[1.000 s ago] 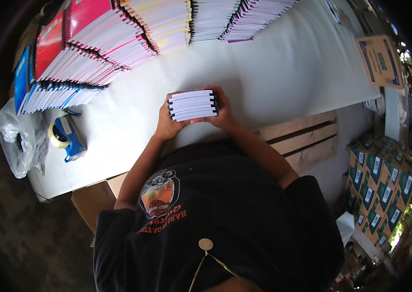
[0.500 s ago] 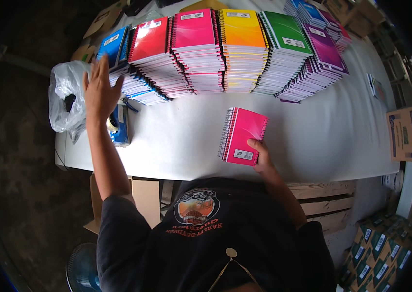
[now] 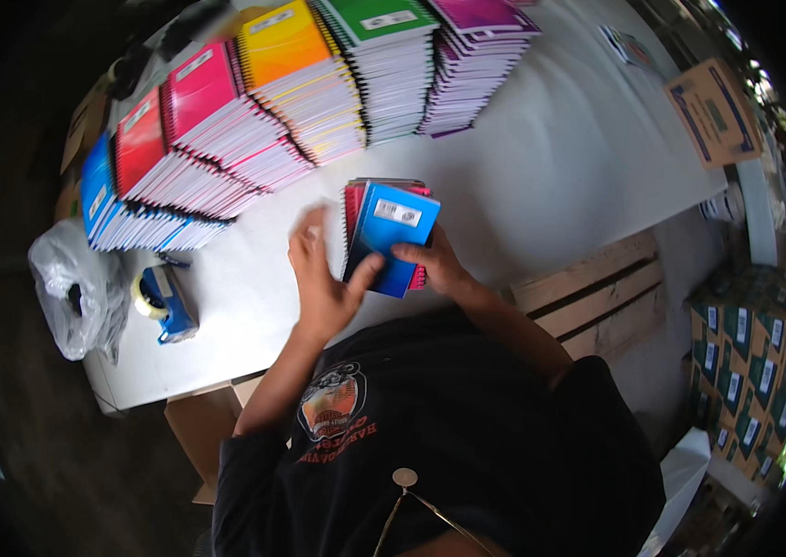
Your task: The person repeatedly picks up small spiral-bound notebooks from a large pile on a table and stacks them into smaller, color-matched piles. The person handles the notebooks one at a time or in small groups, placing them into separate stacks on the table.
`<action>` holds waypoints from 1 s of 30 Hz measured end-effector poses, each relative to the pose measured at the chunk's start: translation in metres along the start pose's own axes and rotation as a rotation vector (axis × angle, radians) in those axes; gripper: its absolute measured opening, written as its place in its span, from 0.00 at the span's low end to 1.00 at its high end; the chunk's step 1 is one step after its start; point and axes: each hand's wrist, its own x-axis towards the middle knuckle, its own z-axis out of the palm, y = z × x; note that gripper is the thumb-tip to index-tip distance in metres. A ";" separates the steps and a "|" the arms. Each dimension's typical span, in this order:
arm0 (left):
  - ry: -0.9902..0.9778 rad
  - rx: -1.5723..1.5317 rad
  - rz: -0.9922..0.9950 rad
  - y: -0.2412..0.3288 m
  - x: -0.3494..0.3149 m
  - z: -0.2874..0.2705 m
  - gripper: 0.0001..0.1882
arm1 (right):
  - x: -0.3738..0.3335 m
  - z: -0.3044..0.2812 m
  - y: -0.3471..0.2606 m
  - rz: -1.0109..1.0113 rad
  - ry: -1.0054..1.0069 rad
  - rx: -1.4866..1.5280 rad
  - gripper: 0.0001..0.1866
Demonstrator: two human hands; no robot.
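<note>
My right hand [image 3: 439, 263] grips a small bundle of spiral notebooks over the table, its thumb pressed on the top cover. A blue notebook [image 3: 399, 243] lies uppermost, slightly askew, with a white label near its far edge. Beneath it shows the edge of a pink notebook [image 3: 353, 200]. Beside the bundle's left edge, my left hand [image 3: 323, 283] is open, fingers spread and partly blurred; its thumb tip is at the blue cover, and whether it touches I cannot tell.
A curved row of notebook stacks stands beyond my hands: blue [image 3: 98, 200], red [image 3: 140, 139], pink [image 3: 202, 88], yellow [image 3: 286, 46], green [image 3: 379, 23] and purple [image 3: 481, 14]. On the left are a tape dispenser [image 3: 170, 302] and a plastic bag [image 3: 72, 288]. A cardboard box [image 3: 713, 111] sits far right.
My left hand has come back from the blue stack to the bundle. A blue notebook now lies on top of the pink one in my right hand. The whole view has turned.
</note>
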 end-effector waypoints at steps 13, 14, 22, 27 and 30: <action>-0.571 -0.248 -0.057 -0.059 -0.043 0.128 0.37 | -0.005 -0.090 0.023 -0.263 0.001 -0.616 0.54; -0.604 -0.118 0.039 -0.056 -0.038 0.125 0.37 | -0.008 -0.094 0.018 -0.222 -0.033 -0.619 0.54; -0.683 -0.839 -0.721 0.039 0.063 0.183 0.37 | -0.003 -0.173 -0.105 0.017 0.040 -0.433 0.31; -0.980 -0.736 -0.918 0.032 0.114 0.248 0.40 | 0.035 -0.234 -0.129 0.419 0.216 -0.580 0.35; -1.068 -0.716 -0.960 0.021 0.124 0.267 0.38 | 0.048 -0.257 -0.128 0.525 0.185 -0.617 0.40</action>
